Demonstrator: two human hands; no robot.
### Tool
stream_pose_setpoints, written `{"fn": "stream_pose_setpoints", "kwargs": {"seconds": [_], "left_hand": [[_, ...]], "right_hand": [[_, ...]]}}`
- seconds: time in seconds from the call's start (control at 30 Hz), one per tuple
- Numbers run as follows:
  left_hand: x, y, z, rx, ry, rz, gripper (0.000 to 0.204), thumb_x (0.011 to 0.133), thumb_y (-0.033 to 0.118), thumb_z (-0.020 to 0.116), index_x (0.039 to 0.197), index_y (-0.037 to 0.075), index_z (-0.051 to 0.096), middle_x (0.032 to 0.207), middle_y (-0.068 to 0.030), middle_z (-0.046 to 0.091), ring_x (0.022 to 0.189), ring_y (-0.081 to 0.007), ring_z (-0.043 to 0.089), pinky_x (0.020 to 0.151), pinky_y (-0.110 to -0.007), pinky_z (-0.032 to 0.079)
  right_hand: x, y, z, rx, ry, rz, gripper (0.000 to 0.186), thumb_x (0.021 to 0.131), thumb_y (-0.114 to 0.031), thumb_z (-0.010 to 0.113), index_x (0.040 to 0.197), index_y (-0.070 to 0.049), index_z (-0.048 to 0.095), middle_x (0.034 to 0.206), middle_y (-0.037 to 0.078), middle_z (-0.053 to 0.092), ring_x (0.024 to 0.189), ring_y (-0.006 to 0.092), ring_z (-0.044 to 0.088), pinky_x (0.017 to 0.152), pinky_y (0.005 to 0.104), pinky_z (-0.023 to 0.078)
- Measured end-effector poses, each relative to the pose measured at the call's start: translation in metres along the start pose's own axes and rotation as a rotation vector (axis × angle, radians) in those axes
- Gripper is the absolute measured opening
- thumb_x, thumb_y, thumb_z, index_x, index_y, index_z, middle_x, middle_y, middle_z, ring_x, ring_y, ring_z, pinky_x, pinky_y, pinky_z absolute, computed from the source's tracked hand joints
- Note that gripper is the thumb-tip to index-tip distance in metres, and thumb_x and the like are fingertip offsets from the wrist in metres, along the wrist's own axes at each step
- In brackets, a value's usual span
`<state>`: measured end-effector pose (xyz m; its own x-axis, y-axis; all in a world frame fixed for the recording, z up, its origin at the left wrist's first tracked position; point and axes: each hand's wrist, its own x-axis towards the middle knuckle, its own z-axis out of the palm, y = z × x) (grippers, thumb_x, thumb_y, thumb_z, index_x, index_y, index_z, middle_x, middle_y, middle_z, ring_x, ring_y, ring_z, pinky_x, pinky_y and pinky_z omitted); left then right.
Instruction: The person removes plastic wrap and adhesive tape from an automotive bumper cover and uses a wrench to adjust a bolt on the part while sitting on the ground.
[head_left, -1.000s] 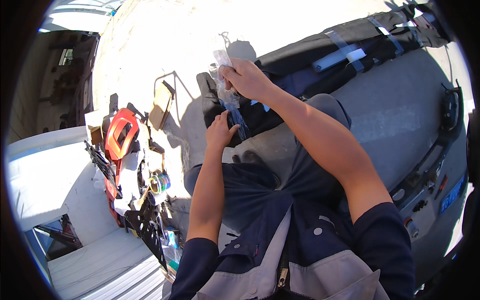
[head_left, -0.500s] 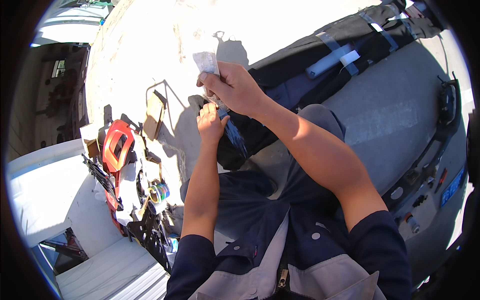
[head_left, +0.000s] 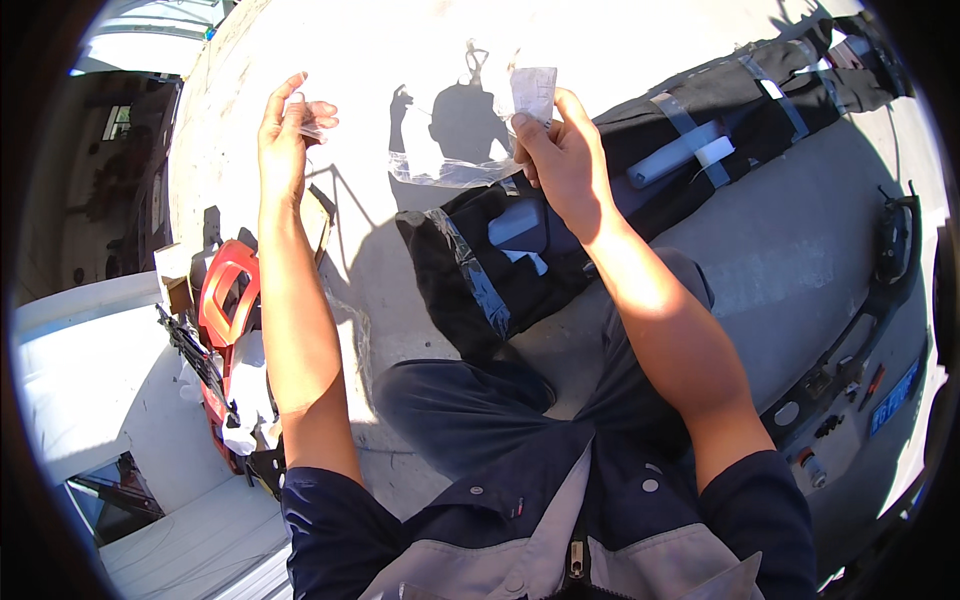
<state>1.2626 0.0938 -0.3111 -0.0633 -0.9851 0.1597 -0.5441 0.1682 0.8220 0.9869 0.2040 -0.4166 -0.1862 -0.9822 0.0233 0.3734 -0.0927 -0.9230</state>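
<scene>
My left hand (head_left: 288,125) is raised at the far left, its thumb and fingers closed on an end of clear plastic tape (head_left: 440,171). The shiny see-through strip spans toward my right hand, partly lost in the glare. My right hand (head_left: 568,150) grips a whitish piece with faint marks (head_left: 534,90), perhaps the core of the tape roll; its lower part is hidden by my fingers. Below both hands lies a long black wrapped bundle (head_left: 470,225), bound with tape bands. Grey-blue parts (head_left: 520,222) show through its gaps.
A red plastic frame (head_left: 228,295) and assorted clutter stand at the left, beside a piece of board (head_left: 318,222). On the right lies a long dark car part (head_left: 850,335), with a blue plate (head_left: 893,400) near it. My bent legs (head_left: 450,410) are close to the bundle.
My hands have moved from close together at the bundle's near end to wide apart. The left went left and up, the right moved right, and the clear strip now stretches between them.
</scene>
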Motion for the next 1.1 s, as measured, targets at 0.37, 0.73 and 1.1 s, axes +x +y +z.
{"fn": "stream_pose_setpoints", "kwargs": {"seconds": [0.37,0.73,1.1], "left_hand": [[-0.096,0.023,0.06,0.499,-0.471,0.321,0.049,0.08,-0.006,0.064,0.128,0.004,0.059,0.114,-0.0165,0.068,0.103,-0.0313,0.067,0.088,-0.037,0.053],[-0.117,0.023,0.112,0.493,-0.137,0.11,0.042,0.093,0.005,0.047,0.134,-0.001,0.04,0.082,-0.0238,0.066,0.069,-0.0322,0.068,0.064,-0.041,0.052],[-0.177,0.064,0.108,0.562,-0.229,0.338,0.045,0.09,0.017,0.066,0.131,0.005,0.051,0.113,-0.0126,0.064,0.091,-0.0316,0.068,0.077,-0.041,0.054]], "right_hand": [[-0.007,0.039,0.027,-0.786,-0.406,-0.512,0.026,0.083,-0.019,0.07,0.106,-0.006,0.068,0.095,0.015,0.07,0.082,0.0298,0.069,0.074,0.0386,0.054],[-0.023,0.038,0.038,-0.581,-0.299,-0.481,0.084,0.093,-0.06,0.057,0.154,-0.011,0.027,0.141,0.028,0.043,0.123,0.0441,0.054,0.097,0.0457,0.048],[0.005,0.013,0.01,-0.032,0.086,-0.046,0.043,0.101,-0.03,0.055,0.067,-0.003,0.058,0.058,-0.003,0.047,0.056,0.0062,0.041,0.053,0.0268,0.037]]}}
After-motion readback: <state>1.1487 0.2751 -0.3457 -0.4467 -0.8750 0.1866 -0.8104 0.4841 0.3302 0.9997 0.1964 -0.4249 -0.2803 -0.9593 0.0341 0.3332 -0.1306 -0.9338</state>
